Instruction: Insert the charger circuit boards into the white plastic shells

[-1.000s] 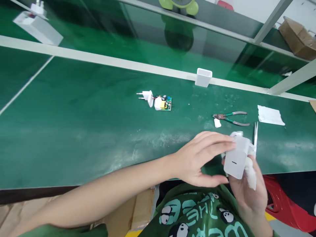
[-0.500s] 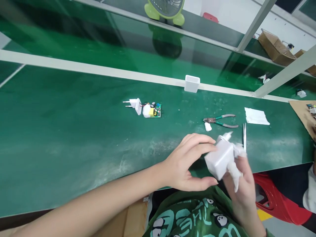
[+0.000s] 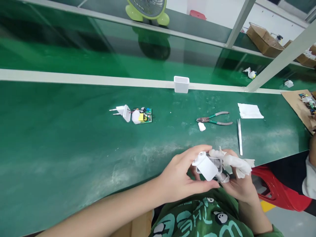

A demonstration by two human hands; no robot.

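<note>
Left hand [image 3: 181,179] grips the adapter [image 3: 207,169] from its left, thumb nearest the body. Right hand [image 3: 240,187] bunches tissue [image 3: 238,164] against its right side, fingertips hidden. Adapter's held near the bench [image 3: 74,158] edge. Farther out: tweezers [image 3: 240,138], pliers [image 3: 204,119], board [image 3: 147,116].

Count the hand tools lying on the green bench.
2: the diagonal cutters, jaws beside a small white lump, and the tweezers, to the cutters' right and nearer the right hand. Any among the electronic parts at the right edge may be hidden.
</note>
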